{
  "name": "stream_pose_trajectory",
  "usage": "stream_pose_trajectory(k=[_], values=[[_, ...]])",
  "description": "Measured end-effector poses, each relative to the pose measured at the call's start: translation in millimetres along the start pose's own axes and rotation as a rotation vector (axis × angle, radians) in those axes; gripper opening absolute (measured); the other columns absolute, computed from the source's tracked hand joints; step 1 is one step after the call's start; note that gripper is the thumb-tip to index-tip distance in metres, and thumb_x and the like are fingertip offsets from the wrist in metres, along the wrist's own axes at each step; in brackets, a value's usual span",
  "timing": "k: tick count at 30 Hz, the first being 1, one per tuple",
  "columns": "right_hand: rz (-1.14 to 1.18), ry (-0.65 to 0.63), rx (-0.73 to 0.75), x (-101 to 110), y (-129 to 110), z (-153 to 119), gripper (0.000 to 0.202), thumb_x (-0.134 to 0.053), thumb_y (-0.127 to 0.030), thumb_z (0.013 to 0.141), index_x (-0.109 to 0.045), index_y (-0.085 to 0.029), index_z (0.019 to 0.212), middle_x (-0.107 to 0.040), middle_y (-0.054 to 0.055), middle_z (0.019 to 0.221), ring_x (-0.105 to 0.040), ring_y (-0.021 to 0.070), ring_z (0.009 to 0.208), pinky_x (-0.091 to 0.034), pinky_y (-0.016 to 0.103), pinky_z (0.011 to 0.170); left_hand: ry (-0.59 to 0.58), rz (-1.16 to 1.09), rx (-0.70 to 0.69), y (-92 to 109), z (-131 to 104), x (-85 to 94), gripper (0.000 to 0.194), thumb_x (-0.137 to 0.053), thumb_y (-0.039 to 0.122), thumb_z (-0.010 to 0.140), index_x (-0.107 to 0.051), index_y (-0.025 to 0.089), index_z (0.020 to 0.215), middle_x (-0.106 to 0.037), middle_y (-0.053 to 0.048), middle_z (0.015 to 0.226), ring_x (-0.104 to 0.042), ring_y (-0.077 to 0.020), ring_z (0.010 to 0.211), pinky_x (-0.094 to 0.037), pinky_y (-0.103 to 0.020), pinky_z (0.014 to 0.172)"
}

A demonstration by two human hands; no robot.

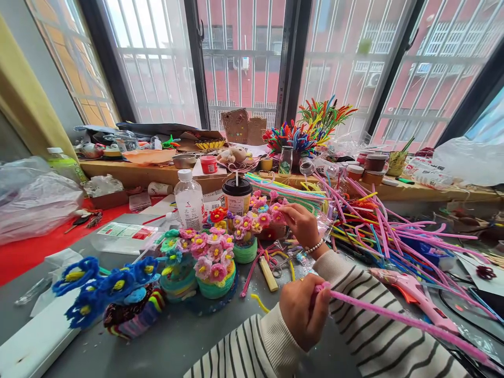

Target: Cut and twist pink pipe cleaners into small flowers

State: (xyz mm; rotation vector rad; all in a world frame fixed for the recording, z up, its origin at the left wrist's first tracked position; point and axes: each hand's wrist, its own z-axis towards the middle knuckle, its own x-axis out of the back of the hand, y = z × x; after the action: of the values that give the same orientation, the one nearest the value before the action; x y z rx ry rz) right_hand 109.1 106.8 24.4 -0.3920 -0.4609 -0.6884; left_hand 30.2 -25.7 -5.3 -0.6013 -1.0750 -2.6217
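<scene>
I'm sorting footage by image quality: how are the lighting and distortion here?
Head view: daylight enters through the windows, the sky at upper left washed out to white; head view: the dark window frames splay outward toward the top, a wide-angle look; head view: the pink stem seems softer near the lower-right corner.

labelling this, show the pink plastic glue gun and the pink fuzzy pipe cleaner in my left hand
Pink plastic glue gun (422,298), head view: body.
Pink fuzzy pipe cleaner (409,320), head view: stem.

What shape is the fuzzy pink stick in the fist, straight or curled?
Mostly straight: the pink stick runs in one long line from the left hand; any part inside the hand is hidden.
</scene>
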Motion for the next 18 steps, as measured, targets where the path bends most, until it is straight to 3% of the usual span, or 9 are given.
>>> stream_pose_trajectory(k=[3, 8, 14, 18], values=[[0.044, 0.09, -0.055, 4.4, 2.1, -4.8, 0.017, -0.042, -0.021, 0.079, -0.058, -0.019, 0.084, -0.059, 0.004, 0.081, -0.054, 0.0143, 0.078, -0.043, 0.026, 0.071, -0.007, 0.0, -0.019, 0.5, 0.4, 0.3, 0.024, -0.028, 0.024, 0.08, -0.047, 0.014, 0.072, -0.047, 0.0, 0.049, -0.044, -0.0095, 0.045, -0.035, -0.02, 0.047], [0.119, 0.236, -0.27, 7.1, 5.5, 1.8, 0.016, -0.043, -0.026, 0.077, -0.057, -0.02, 0.08, -0.058, 0.004, 0.081, -0.054, 0.0154, 0.076, -0.045, 0.028, 0.067, -0.009, 0.006, -0.015, 0.9, -0.4, -0.2, 0.024, -0.028, 0.025, 0.08, -0.047, 0.015, 0.071, -0.047, 0.0, 0.048, -0.043, -0.0092, 0.044, -0.035, -0.02, 0.046], [0.258, 0.388, -0.378, 9.4, 10.0, 27.6, 0.016, -0.043, -0.028, 0.075, -0.054, -0.017, 0.08, -0.055, 0.004, 0.08, -0.053, 0.0119, 0.064, -0.046, 0.025, 0.056, -0.036, 0.0, -0.008, -0.5, -0.7, -0.2, 0.023, -0.028, 0.025, 0.08, -0.047, 0.014, 0.073, -0.046, 0.0, 0.049, -0.044, -0.0096, 0.045, -0.035, -0.021, 0.047], [0.265, 0.513, -0.418, 22.9, 13.8, 45.9, 0.017, -0.046, -0.031, 0.073, -0.053, -0.017, 0.079, -0.049, 0.005, 0.086, -0.05, 0.0097, 0.061, -0.045, 0.022, 0.049, -0.036, -0.014, -0.004, 0.0, 0.1, 0.8, 0.023, -0.028, 0.024, 0.08, -0.047, 0.014, 0.073, -0.044, 0.001, 0.048, -0.041, -0.009, 0.044, -0.034, -0.02, 0.046]])
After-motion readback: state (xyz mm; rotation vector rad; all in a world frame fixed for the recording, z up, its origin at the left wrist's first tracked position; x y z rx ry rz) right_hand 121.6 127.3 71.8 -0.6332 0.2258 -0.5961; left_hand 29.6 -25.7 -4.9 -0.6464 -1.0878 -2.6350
